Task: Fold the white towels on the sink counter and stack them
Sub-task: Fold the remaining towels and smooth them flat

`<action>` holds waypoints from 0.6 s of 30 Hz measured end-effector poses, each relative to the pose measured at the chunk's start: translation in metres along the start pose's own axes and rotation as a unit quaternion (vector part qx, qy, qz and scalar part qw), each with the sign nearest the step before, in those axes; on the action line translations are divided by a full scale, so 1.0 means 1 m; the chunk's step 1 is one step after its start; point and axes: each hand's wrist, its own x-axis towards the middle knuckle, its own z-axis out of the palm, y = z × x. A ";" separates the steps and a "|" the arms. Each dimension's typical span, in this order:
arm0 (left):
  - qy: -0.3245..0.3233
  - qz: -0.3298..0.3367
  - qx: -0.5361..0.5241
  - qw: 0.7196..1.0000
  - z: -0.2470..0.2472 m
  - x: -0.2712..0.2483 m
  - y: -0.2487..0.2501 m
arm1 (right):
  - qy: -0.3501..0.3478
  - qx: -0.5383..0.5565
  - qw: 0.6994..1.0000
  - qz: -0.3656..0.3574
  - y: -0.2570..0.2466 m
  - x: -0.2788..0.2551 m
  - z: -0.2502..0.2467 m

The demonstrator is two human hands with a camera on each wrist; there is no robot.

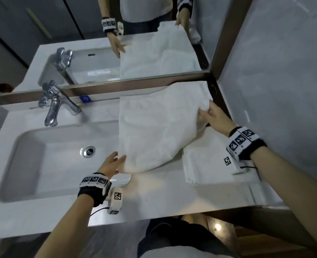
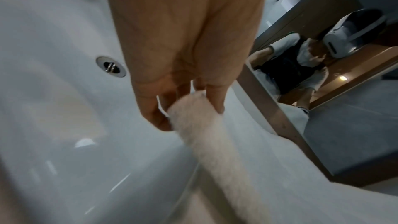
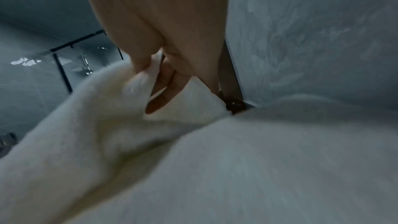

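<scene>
White towel [image 1: 154, 127] pinched by left hand [image 1: 113, 164], right hand [image 1: 212, 116]; over folded towel [image 1: 210, 164].

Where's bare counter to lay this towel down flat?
Bare counter lies along the front edge, between the basin and the folded towel. The right side is crowded: the folded towel fills it to the wall. Behind, the held towel covers the counter up to the mirror.

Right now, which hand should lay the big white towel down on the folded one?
Probably the right hand. It pinches the big white fluffy towel directly above the folded white towel on the counter. The left hand grips the other corner over the sink basin.
</scene>
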 end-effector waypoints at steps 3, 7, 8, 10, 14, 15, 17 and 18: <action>0.054 0.060 -0.014 0.997 -0.005 -0.005 0.013 | 0.082 0.000 0.996 -0.026 -0.012 -0.004 -0.014; 0.114 0.101 -0.055 0.987 -0.011 -0.011 0.035 | 0.214 -0.016 0.976 -0.043 -0.027 -0.010 -0.038; 0.120 0.098 -0.064 0.986 -0.013 -0.011 0.039 | 0.225 -0.034 0.973 -0.028 -0.027 -0.013 -0.044; 0.126 0.071 -0.054 0.988 -0.015 -0.010 0.039 | 0.216 -0.121 0.968 0.032 -0.021 -0.021 -0.051; 0.085 -0.035 0.062 0.994 -0.007 -0.010 0.022 | 0.052 -0.299 0.936 0.176 0.010 -0.046 -0.049; 0.067 -0.059 0.094 0.992 -0.003 -0.010 0.017 | 0.023 -0.309 0.930 0.197 0.018 -0.050 -0.047; 0.053 -0.085 0.138 0.985 0.004 -0.010 0.010 | 0.024 -0.310 0.924 0.223 0.029 -0.056 -0.044; 0.051 -0.089 0.141 0.985 0.008 -0.010 0.008 | 0.037 -0.310 0.921 0.232 0.033 -0.057 -0.043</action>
